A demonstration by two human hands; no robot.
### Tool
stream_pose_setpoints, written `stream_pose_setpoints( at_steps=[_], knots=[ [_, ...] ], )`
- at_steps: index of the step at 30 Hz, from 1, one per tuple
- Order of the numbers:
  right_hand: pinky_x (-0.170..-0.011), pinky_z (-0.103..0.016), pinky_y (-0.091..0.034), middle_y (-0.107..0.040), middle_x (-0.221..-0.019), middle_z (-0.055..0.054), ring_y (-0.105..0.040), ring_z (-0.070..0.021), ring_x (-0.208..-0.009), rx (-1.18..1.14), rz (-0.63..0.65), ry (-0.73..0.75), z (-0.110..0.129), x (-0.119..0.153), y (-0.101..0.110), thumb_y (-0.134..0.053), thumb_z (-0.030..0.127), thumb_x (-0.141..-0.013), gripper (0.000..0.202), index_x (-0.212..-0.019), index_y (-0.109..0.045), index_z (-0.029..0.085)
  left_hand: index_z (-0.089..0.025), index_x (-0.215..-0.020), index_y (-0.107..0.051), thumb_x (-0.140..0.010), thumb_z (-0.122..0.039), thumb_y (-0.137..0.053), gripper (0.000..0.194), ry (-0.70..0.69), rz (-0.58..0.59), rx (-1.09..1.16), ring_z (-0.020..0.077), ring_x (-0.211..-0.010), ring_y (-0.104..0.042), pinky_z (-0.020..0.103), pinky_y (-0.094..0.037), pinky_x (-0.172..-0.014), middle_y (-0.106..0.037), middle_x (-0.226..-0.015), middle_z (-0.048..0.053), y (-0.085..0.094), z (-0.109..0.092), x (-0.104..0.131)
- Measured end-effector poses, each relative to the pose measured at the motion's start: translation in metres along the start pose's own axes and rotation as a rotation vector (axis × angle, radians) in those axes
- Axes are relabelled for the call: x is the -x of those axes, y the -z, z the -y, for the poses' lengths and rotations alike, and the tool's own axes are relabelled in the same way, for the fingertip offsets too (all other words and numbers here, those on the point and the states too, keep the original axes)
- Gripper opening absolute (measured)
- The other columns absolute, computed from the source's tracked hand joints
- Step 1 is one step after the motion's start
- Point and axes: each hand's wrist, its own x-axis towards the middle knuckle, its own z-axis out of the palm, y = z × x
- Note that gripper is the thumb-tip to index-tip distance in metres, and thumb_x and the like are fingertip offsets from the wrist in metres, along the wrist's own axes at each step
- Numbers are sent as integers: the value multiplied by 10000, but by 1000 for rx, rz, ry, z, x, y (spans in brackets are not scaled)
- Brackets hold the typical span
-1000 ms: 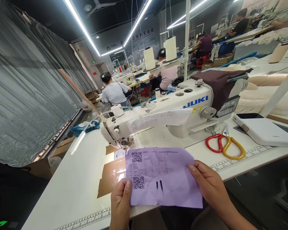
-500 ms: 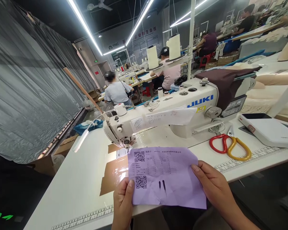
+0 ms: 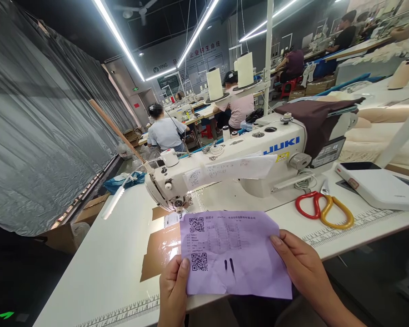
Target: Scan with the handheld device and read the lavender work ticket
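A purple printed sheet of paper point(image 3: 248, 268) with two QR codes and two dark ink strokes is stretched between my hands, facing me. My left hand point(image 3: 174, 284) pinches its lower left edge, thumb on top. At the right edge, my right hand point(image 3: 296, 256) grips the paper between thumb and fingers. Just behind the sheet stands a white sewing machine point(image 3: 218, 156) with a handwritten paper strip point(image 3: 231, 170) along its arm. The paper's top left corner appears close to the needle area point(image 3: 179, 206), which it partly hides.
Scissors point(image 3: 337, 213) with red and yellow handles lie right of the machine, beside a white box-shaped device point(image 3: 383, 184). Brown card pieces point(image 3: 157, 254) rest on the white table point(image 3: 98, 268). Thread cones point(image 3: 214, 84) stand behind. Several people work at machines farther back.
My view has shifted slightly, so the machine and scissors sit a little further left. Both hands keep the same hold on the paper, which has barely moved.
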Motion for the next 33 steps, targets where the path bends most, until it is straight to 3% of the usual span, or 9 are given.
stream_pose_setpoints(
  at_steps=[6, 15, 25, 33],
  knots=[
    [-576, -181, -408, -508, -675, -13, -459, -92, -640, -55, -52, -75, 9, 5, -4, -521, 561, -832, 411, -879, -605, 162, -142, -758, -621, -749, -523, -684, 387, -2, -10, -3, 150, -631, -500, 214, -389, -551, -602, -681, 31, -2, -1, 0],
    [-587, -187, -440, -543, -740, -26, -495, -106, -680, 12, 23, -20, -7, 0, 2, -494, 557, -854, 411, -936, -596, 167, -146, -778, -635, -766, -508, -677, 365, -14, 0, -15, 143, -644, -507, 210, -409, -587, -623, -716, 24, 2, 2, -1],
    [-605, -185, -436, -528, -736, -17, -479, -100, -682, 32, 30, -42, -4, 0, 2, -477, 558, -864, 405, -935, -558, 168, -153, -775, -630, -781, -496, -674, 346, -1, 23, 22, 132, -635, -507, 196, -402, -571, -623, -699, 17, 0, -1, 0],
    [-568, -176, -390, -430, -664, -6, -412, -78, -628, 72, 6, -18, -5, 2, 1, -468, 580, -859, 440, -769, -489, 150, -145, -810, -639, -789, -494, -666, 350, -9, 35, 7, 142, -664, -519, 202, -396, -563, -627, -724, 27, 2, 1, -1]
  ],
)
